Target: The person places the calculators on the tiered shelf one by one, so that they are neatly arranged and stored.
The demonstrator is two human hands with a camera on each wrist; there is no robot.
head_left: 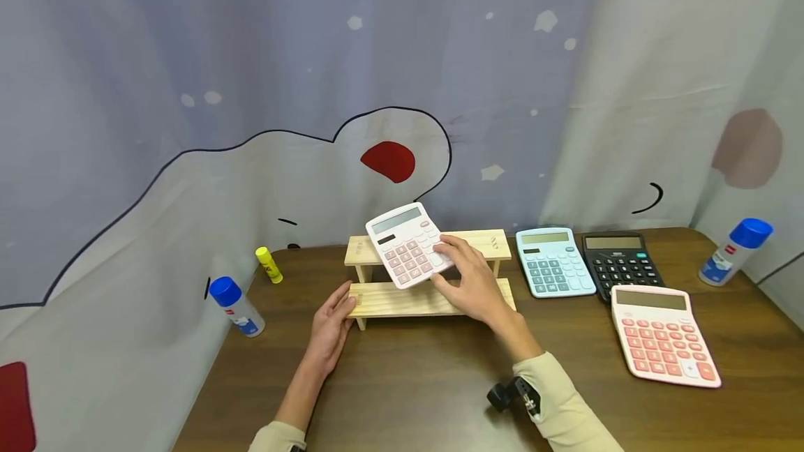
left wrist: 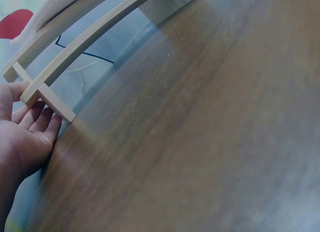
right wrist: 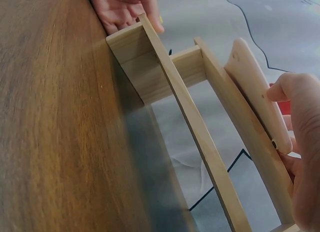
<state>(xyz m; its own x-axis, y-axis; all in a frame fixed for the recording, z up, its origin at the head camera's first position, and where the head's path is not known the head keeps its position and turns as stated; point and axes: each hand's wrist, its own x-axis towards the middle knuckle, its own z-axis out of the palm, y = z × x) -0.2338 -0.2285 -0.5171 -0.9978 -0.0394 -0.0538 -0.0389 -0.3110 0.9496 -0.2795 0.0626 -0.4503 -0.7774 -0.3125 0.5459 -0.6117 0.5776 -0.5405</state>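
A two-step wooden stand point(head_left: 402, 302) is on the table. My left hand point(head_left: 331, 330) grips the left end of its lower step. In the left wrist view the thumb of the left hand point(left wrist: 22, 142) lies over the step and the fingers lie under it. My right hand point(head_left: 471, 277) holds a white calculator with pink and white keys point(head_left: 408, 246) by its right side. That calculator is turned askew over the upper step, its keys facing me. From the right wrist view, the calculator point(right wrist: 260, 97) is close against the upper step; I cannot tell whether it rests there.
To the stand's right lie a light blue calculator point(head_left: 555, 264), a black calculator point(head_left: 618, 260) and a pink calculator point(head_left: 666, 333). Blue-capped spray cans point(head_left: 241, 309) stand at left and right. A yellow marker point(head_left: 270, 266) stands back left. Behind hangs a patterned curtain point(head_left: 283, 180).
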